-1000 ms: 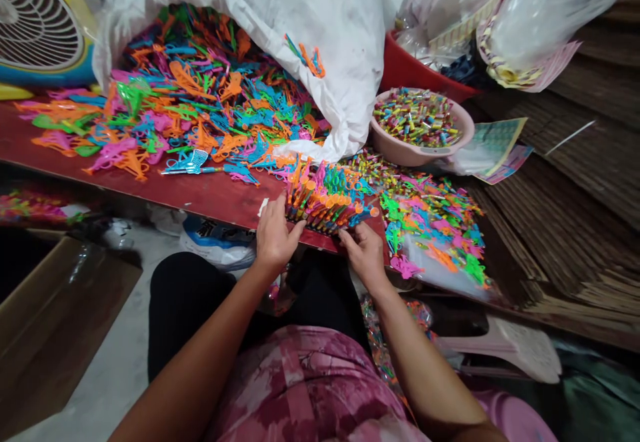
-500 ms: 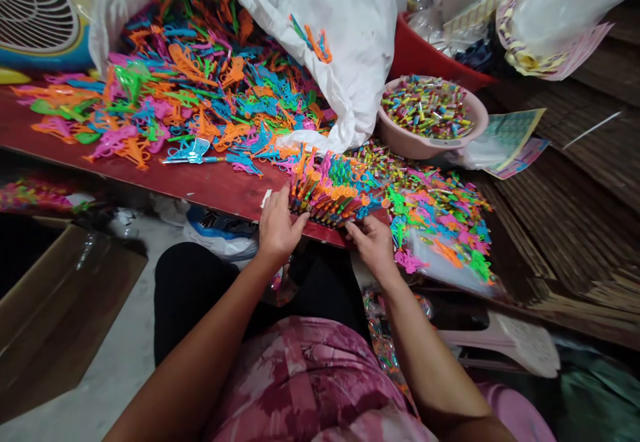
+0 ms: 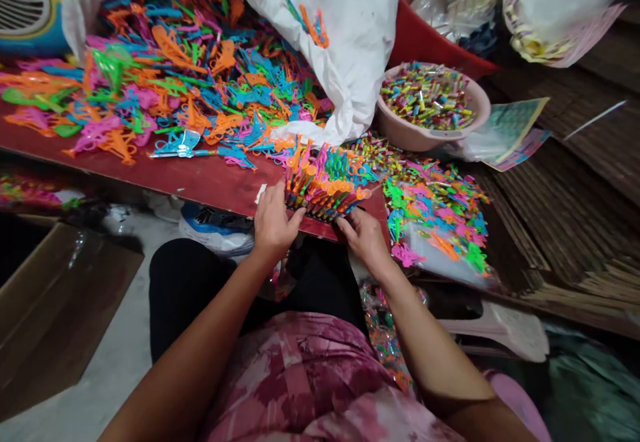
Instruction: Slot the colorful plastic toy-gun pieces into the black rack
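A packed row of small plastic pieces (image 3: pixel 325 192), mostly orange with some green, blue and pink, stands at the front edge of the red table (image 3: pixel 210 185). My left hand (image 3: pixel 274 223) grips the left end of the row, its thumb at the front. At the right end, my right hand (image 3: pixel 366 237) holds the row between thumb and fingers. The lower part of the row is dark and partly hidden by my thumbs. Loose coloured pieces (image 3: pixel 170 82) lie heaped to the left, and more (image 3: pixel 445 209) are spread to the right.
Behind the row, a pink bowl (image 3: pixel 415 134) holds small coloured tubes. A white sack (image 3: pixel 360 22) drapes over the heap, with a red basin (image 3: pixel 440 39) beyond. Stacked cardboard (image 3: pixel 575 229) lies at the right. An open carton (image 3: pixel 65 309) stands on the floor at the left.
The whole view has shifted slightly. The row sits a little further left in the picture, and my right hand has come slightly closer to my left hand. Both still hold the row's ends.
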A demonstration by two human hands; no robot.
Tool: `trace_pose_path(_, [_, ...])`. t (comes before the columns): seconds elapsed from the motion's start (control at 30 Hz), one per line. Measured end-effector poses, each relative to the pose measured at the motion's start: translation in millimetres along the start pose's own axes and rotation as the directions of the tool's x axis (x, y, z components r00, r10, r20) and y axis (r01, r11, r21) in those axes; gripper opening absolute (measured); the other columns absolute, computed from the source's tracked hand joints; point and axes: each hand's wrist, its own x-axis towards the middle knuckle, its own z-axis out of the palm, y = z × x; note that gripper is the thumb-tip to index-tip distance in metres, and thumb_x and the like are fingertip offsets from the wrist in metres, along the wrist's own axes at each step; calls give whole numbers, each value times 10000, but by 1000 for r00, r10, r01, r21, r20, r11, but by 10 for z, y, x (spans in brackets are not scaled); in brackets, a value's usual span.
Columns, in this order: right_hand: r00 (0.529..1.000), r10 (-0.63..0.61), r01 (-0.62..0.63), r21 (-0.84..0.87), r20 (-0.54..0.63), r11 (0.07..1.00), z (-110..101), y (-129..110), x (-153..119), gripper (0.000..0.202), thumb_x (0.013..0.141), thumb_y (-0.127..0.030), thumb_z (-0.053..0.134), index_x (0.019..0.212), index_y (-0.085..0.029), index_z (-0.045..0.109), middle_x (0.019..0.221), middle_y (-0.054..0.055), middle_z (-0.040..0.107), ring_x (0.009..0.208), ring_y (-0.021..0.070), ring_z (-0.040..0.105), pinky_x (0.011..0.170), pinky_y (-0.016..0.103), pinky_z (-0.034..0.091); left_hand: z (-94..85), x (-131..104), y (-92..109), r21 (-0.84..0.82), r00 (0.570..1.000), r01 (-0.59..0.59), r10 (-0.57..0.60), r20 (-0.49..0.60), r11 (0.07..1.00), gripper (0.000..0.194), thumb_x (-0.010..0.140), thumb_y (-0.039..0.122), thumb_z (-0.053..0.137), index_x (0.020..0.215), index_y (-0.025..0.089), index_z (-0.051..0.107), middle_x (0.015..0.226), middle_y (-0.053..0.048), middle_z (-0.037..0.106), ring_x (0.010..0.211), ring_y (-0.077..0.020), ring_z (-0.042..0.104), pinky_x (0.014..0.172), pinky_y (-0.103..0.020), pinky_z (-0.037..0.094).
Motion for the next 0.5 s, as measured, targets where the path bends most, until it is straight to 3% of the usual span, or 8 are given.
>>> trace_pose_path(0.13, [1000,11,-8,-135,23,991,16,-62,-12,163,949,-293,502,891,-199,621,841,63,678,786,203,604,699,279,403,18,-10,-37,-6,999,-23,22,-38,1000,671,815,380,648,1401,126,444,1270,-168,588,1239,-358,534,1099,-541,407])
trace_pose_path(0.23, [999,-4,9,-132,38,991,-40,-108,-53,137,945,-279,525,945,-193,631,885,65,688,810,206,615,700,279,407,0,-77,-33,-17,996,-34,32,-88,999,741,830,398,650,1468,143,374,1365,-185,534,1289,-356,499,1109,-530,398])
trace_pose_path(0.3, [1000,-7,5,-87,-27,996,-133,-89,-119,157,949,-280,536,1028,-194,641,943,63,692,826,198,619,716,281,423,-21,-172,4,3,993,-13,13,-121,1000,778,833,406,662,1493,144,344,1385,-197,512,1300,-354,483,1110,-534,393])
trace_pose_path(0.4, [974,36,-66,-129,-223,989,-288,25,-270,223,974,-266,504,1131,-190,641,1038,87,673,931,217,607,802,313,435,-13,-372,120,26,980,20,-15,-199,999,787,836,416,678,1491,128,350,1326,-200,525,1244,-329,508,1061,-509,440])
trace_pose_path(0.5, [972,50,-111,-264,-228,958,-325,129,-417,212,970,-234,504,1096,-182,665,1031,104,655,996,255,562,849,359,409,84,-553,276,59,969,-26,40,-245,998,721,829,445,692,1413,110,431,1250,-189,549,1190,-317,535,1035,-510,459])
